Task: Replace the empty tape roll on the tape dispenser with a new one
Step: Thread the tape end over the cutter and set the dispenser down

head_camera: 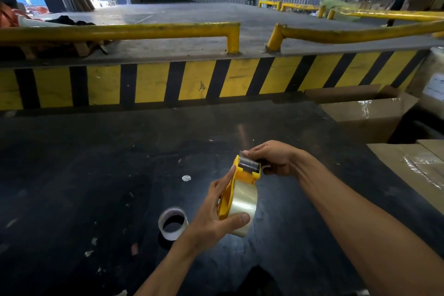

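Left hand (211, 211) clasped around light, slippery new tape roll (242, 204) in stiff yellow dispenser (242, 175) above worktop (96, 163), right hand (271, 158) pinching sticky tape end, empty core (173, 222) lying near left.

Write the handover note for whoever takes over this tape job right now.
Left hand: holds the yellow tape dispenser by the new clear tape roll mounted in it.
Right hand: pinches the tape end at the dispenser's front roller.
Empty tape core: lies on the black table, left of the hands.
Done: old roll out, new roll on.
Left: finish threading tape to the cutter.
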Action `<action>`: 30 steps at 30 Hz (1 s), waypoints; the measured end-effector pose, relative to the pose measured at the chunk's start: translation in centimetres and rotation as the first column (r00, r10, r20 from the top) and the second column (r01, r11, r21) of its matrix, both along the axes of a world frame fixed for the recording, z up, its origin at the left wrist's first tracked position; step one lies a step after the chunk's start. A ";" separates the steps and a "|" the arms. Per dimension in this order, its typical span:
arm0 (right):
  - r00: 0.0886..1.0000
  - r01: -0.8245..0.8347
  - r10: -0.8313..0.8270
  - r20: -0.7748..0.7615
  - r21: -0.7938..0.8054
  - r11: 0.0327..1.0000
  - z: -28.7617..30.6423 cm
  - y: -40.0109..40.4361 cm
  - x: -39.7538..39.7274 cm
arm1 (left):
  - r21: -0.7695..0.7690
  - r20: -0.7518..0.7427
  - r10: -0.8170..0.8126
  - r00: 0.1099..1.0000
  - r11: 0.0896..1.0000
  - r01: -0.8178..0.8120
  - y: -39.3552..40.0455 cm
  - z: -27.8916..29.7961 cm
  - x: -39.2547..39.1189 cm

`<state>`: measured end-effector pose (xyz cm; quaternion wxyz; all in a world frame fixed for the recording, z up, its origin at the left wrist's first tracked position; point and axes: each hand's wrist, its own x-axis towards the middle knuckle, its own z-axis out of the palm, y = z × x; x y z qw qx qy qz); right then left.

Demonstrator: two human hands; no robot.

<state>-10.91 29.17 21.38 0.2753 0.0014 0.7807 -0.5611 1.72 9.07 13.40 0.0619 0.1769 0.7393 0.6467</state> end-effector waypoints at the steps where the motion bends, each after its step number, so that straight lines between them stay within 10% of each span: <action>1: 0.999 -0.005 0.005 0.037 -0.009 1.000 0.0 0.1 0.0 | -0.004 -0.003 -0.004 1.000 1.000 0.004 0.0 0.0 0.0; 8: 0.964 0.062 -0.007 0.265 -0.199 0.978 -0.6 0.2 0.8 | -0.001 -0.004 0.001 1.000 1.000 -0.001 -0.1 -0.8 0.3; 13: 0.917 0.392 -0.287 0.276 -0.502 0.771 -3.9 -0.3 1.1 | 0.085 -0.016 0.013 1.000 0.996 -0.011 -0.3 0.0 -0.4; 24: 0.981 0.195 -0.140 0.136 -0.681 0.706 -7.2 -4.9 7.4 | 0.454 0.171 0.095 0.981 0.875 -0.164 -1.1 2.3 -2.3; 30: 0.995 0.076 -0.103 0.006 -0.722 0.688 -5.3 -4.0 7.5 | 0.292 0.106 0.157 0.982 0.939 -0.181 -3.5 1.9 -2.9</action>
